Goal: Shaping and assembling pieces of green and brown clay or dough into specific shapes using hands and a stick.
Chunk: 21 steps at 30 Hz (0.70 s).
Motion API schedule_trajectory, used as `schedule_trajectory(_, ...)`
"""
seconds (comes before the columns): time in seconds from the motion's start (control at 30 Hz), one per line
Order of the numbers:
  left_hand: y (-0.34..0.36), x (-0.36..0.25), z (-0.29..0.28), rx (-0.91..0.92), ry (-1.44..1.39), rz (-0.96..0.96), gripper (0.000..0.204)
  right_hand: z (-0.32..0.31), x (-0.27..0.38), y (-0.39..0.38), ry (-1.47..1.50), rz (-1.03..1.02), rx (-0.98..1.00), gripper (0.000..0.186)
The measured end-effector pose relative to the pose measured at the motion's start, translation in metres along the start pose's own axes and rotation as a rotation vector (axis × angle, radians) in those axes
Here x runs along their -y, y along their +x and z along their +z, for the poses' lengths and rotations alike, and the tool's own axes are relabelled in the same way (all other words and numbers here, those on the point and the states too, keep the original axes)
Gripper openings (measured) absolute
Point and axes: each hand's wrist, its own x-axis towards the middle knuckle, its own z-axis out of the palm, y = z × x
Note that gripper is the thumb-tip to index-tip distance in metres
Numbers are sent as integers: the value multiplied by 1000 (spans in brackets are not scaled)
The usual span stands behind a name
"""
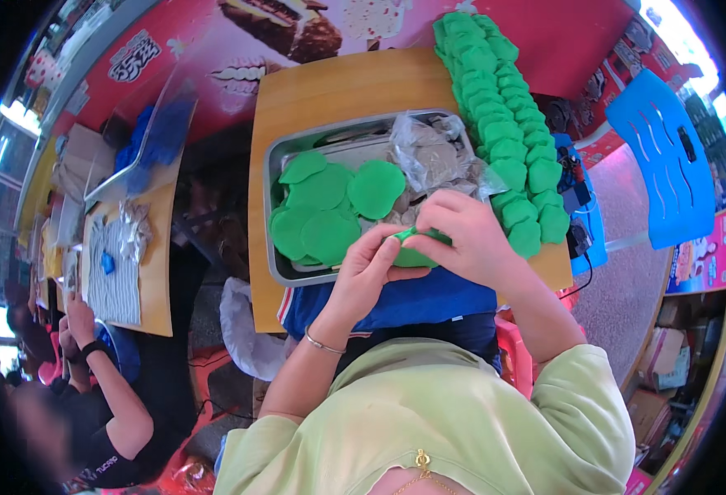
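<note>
Close to my body, over the near edge of a metal tray, both hands meet on a soft green sheet. My left hand grips its left side between thumb and fingers. From the right, my right hand pinches its upper edge, thumb and fingertips together. What lies inside the folded sheet, if anything, is hidden. Flat, round green sheets overlap in the left half of the tray, and one separate green round lies nearer the middle. Beyond my right hand, a clear plastic bag covers greyish-brown round pieces.
Folded green pieces stand in long, tight rows along the table's right side. The wooden table meets a pink printed panel. A blue chair stands right. At left, another person's hands are beside a second table.
</note>
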Motion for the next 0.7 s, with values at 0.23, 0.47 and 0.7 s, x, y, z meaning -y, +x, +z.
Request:
schedule_trajectory(0.23,9,-10,8,-37,-44,58,55,-16,-1,6,105,1,39,16)
schedule_trajectory(0.47,16,-15,21,167,-617,-195,89,-17,-10,12,587,313,86,28)
schedule_trajectory(0.7,28,-17,25,273,-603,-125,68,-24,-18,13,239,71,13,26)
